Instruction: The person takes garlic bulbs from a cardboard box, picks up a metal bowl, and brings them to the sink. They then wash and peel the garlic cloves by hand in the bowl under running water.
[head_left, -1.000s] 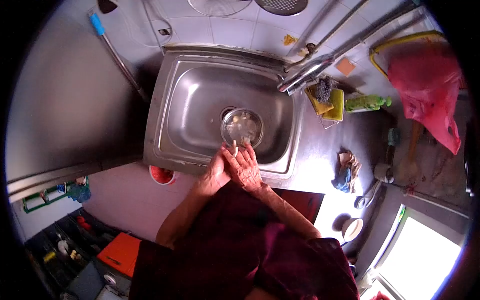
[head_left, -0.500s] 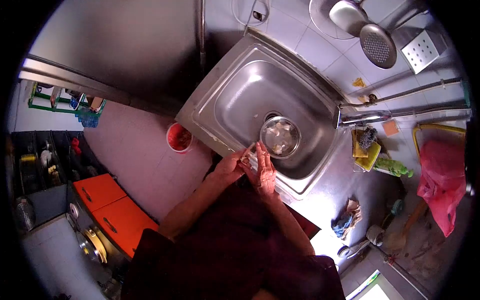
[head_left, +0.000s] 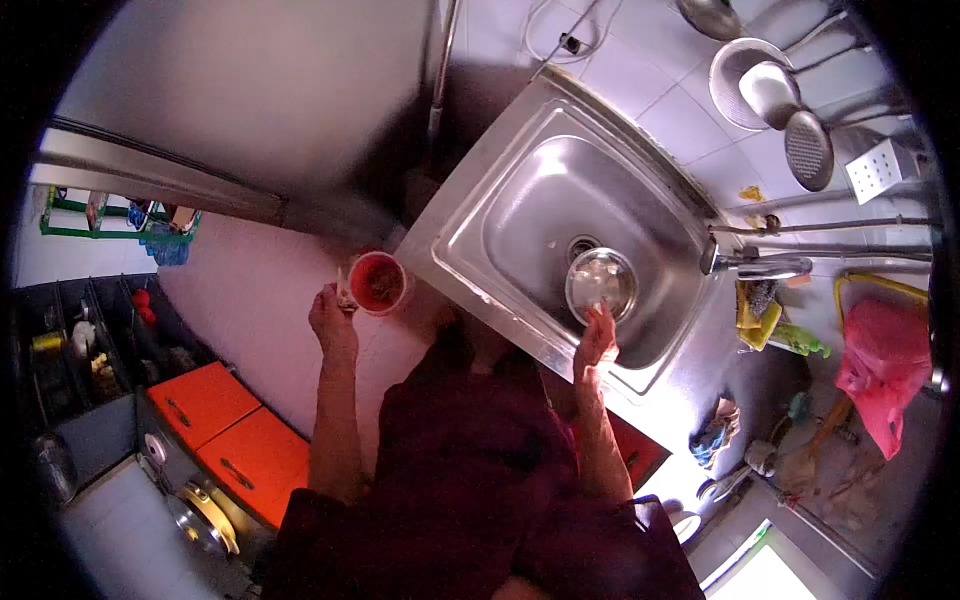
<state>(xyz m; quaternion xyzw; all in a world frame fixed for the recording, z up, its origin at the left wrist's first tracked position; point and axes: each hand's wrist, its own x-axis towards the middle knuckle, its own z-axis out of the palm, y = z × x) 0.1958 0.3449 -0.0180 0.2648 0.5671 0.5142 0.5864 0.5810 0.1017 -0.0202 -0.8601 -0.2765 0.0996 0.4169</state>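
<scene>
A round metal bowl (head_left: 628, 284) holding pale, whitish pieces sits in the steel sink (head_left: 530, 210), close to the drain. My right hand (head_left: 597, 342) reaches over its near rim, fingers pinched together at the pieces; what they grip, if anything, is too small to name. Off to the left, my left hand (head_left: 333, 318) is closed on some thin pale scraps (head_left: 345, 288), which look like peel. These are held at the left edge of a red bucket (head_left: 405, 285) with a white rim and dark bits inside, which stands below the sink corner.
Several steel utensils (head_left: 808, 150) hang on the tiled wall. A faucet (head_left: 765, 267) juts over the sink's right end. Sponges (head_left: 757, 318), a crumpled cloth (head_left: 716, 432) and a pink bag (head_left: 885, 360) are at the right. Orange cabinet doors (head_left: 255, 455) stand at the lower left.
My hands, together over the sink's front edge before, have moved apart. The left went leftward to the bucket with the pale scraps; the right went to the bowl. The camera view shifted slightly.
</scene>
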